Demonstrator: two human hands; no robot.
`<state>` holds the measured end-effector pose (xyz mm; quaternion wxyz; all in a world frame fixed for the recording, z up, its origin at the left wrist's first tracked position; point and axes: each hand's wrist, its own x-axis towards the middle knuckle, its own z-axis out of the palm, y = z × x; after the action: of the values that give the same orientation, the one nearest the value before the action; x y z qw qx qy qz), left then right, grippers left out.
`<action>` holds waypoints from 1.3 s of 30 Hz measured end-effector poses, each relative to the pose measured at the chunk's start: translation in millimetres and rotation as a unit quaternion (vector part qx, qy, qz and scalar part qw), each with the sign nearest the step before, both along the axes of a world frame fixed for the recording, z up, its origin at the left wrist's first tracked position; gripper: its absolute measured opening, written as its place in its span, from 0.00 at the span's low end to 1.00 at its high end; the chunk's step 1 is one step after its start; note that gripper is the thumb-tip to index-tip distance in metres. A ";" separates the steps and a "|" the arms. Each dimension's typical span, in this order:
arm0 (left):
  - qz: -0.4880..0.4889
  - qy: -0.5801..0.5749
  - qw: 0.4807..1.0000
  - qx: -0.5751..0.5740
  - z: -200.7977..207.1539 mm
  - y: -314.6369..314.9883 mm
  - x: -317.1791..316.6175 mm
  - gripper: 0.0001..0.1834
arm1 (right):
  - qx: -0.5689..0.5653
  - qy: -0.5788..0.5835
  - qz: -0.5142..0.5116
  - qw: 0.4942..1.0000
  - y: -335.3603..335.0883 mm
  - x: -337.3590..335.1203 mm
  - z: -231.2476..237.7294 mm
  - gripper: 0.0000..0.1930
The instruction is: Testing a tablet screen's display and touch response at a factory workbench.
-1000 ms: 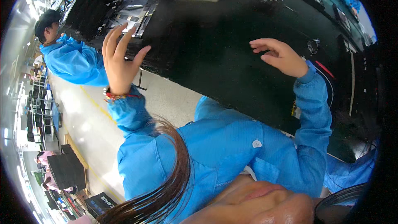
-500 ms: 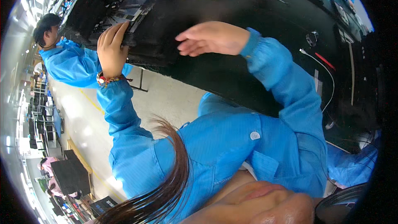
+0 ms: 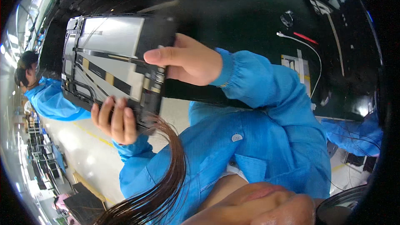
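Between my two hands is a flat, dark-framed tablet (image 3: 111,36) with its back off. Silver plates, black and tan strips and small circuit parts show on the side facing me. It is raised and slightly tilted over the table's near left edge. My left hand (image 3: 115,120) grips its lower edge, fingers curled over the rim. On the right edge, my right hand (image 3: 189,60) has its thumb on the inner parts and its other fingers largely hidden underneath.
On the dark table (image 3: 241,29) at right lie a white cable (image 3: 320,64), a thin red stick (image 3: 305,38), a small dark-and-clear item (image 3: 287,18) and a light flat panel (image 3: 293,67). A person in blue (image 3: 54,98) is close on the left.
The tablet, earlier lying at the far left with my left hand at its near edge, is now lifted toward me. My right hand, empty in the air before, has taken its right edge.
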<state>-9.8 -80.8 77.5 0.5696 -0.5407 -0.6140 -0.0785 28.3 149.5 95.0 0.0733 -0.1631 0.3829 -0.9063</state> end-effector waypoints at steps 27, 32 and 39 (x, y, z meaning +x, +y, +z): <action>-0.276 -0.936 0.194 -0.097 -91.6 238.6 -104.6 0.21 | 0.205 -0.274 -0.407 0.847 257.3 129.3 -115.2 0.12; -0.251 -0.933 0.233 -0.111 -87.7 228.9 -108.5 0.22 | 0.176 -0.192 -0.435 0.862 242.2 107.9 -120.7 0.16; -0.145 -0.948 0.272 -0.074 -97.9 218.9 -105.0 0.19 | 0.327 -0.174 -0.461 0.806 249.2 116.0 -137.5 0.19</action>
<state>-114.9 138.1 -20.4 -0.4786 -0.2040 -0.6348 -0.5713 144.2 398.7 -42.4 -0.2384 0.2270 0.6677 -0.6677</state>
